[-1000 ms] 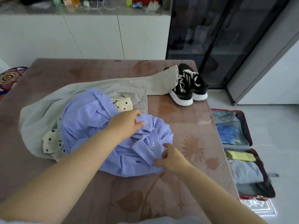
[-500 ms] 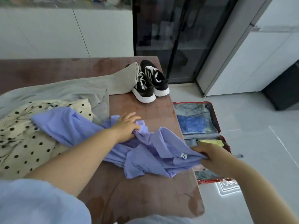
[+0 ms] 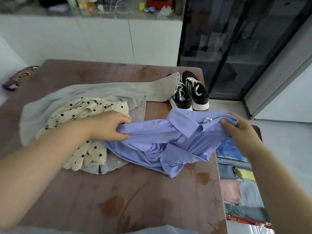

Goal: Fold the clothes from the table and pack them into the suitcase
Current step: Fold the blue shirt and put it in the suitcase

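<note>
So both hands have hold of the lilac shirt [image 3: 152, 137]. The left hand [image 3: 108, 125] is bunched around one end of it and the right hand [image 3: 239, 130] is gripping the other end up by the collar. It's stretched between them, with the rest sagging in a crumpled heap onto the brown counter [image 3: 135, 200] near its right edge. Just left of it there's a cream polka-dot top [image 3: 81, 114] lying on a pale grey garment [image 3: 104, 92]. Black-and-white sneakers [image 3: 189, 93] sit at the far corner. The open suitcase [image 3: 244, 220] is on the floor to the right, with some folded stuff in it.
</note>
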The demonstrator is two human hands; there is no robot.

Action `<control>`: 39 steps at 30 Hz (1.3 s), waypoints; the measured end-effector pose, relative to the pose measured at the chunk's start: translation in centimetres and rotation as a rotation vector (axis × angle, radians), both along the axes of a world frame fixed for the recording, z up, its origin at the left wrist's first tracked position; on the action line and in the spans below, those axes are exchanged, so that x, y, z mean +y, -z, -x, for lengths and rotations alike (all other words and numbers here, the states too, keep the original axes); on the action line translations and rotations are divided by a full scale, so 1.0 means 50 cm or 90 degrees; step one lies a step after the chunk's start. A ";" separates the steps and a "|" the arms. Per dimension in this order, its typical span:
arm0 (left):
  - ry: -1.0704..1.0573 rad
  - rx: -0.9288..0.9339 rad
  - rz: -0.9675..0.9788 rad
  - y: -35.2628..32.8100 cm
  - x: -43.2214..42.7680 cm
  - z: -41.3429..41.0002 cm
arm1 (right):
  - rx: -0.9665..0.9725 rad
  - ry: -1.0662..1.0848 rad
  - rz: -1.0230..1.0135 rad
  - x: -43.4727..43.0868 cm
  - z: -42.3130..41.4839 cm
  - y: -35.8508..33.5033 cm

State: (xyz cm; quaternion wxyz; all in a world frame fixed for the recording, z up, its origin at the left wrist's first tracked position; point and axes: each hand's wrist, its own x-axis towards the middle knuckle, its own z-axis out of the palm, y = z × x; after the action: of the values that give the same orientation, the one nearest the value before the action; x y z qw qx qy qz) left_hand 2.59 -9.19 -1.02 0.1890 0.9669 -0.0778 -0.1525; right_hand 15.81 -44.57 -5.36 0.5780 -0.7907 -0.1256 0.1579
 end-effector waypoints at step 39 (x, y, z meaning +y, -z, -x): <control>-0.010 -0.192 -0.323 0.207 0.066 0.016 | -0.044 -0.063 0.361 0.173 0.038 0.162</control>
State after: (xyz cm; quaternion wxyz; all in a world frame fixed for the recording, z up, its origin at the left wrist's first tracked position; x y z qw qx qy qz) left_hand 1.79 -5.89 -11.39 -0.0711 0.9956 -0.0571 -0.0202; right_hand 13.93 -35.91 -13.45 0.3208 -0.9185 -0.1348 0.1877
